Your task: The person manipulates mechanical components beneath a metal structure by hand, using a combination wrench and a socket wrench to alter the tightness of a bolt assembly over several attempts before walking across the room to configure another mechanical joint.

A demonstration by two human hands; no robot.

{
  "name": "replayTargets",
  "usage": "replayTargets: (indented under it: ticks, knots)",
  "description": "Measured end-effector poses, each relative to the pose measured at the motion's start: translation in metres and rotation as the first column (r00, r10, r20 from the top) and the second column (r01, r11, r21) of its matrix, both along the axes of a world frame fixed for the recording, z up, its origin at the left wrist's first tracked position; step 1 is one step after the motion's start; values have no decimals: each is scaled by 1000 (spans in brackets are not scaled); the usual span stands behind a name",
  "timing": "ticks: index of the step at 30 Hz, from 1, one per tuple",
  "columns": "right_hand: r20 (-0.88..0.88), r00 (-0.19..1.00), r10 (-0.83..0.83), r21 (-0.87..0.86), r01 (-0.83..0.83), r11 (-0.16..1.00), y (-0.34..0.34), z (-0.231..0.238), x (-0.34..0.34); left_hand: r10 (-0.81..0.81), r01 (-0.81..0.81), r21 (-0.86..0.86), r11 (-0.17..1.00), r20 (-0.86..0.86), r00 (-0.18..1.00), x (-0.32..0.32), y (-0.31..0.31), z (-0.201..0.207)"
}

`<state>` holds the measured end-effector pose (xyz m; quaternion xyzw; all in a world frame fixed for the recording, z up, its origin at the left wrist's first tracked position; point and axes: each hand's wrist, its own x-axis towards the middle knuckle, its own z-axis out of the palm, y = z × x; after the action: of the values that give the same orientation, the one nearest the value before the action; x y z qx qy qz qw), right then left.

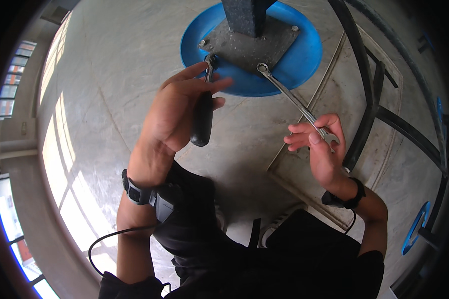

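Note:
My left hand holds a ratchet wrench by its black handle, with the fingers only loosely curled. The ratchet's head lies at the left edge of a dark metal plate, just below a corner bolt. Between the thumb and fingers of my right hand is the lower end of a silver combination wrench. Its ring end sits at the plate's near corner; whether it is around a bolt I cannot tell. The plate rests on a blue round disc below a dark square post.
Another bolt stands at the plate's far right corner. Black bent tubes rise on the right over a shallow, stained tray-like panel on the grey floor. A second blue disc shows at the right rim.

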<state>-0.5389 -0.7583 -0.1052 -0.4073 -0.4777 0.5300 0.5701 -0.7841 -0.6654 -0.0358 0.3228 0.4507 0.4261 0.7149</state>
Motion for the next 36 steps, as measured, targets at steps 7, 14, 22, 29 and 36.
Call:
replayTargets:
  ticks: [7, 14, 22, 29, 36]
  knots:
    - [56, 994, 92, 124, -99, 987, -6, 3, -15, 6, -5, 50, 999, -29, 1000, 7, -20, 14]
    - [-31, 986, -163, 146, 165, 975, 17, -2, -2, 58, -55, 57, 997, -42, 997, 8, -33, 10]
    - [-66, 962, -266, 235, 274, 933, 57, -3, 11, 112, -110, 26, 994, -92, 989, 19, -41, 7]
    - [-11, 958, -285, 105, 285, 953, 113, 17, 33, 101, -101, 6, 995, -70, 992, 20, -38, 6]
    - [212, 969, 125, -259, -68, 964, 188, 40, 60, 216, -214, -87, 973, 12, 976, 29, -48, -11]
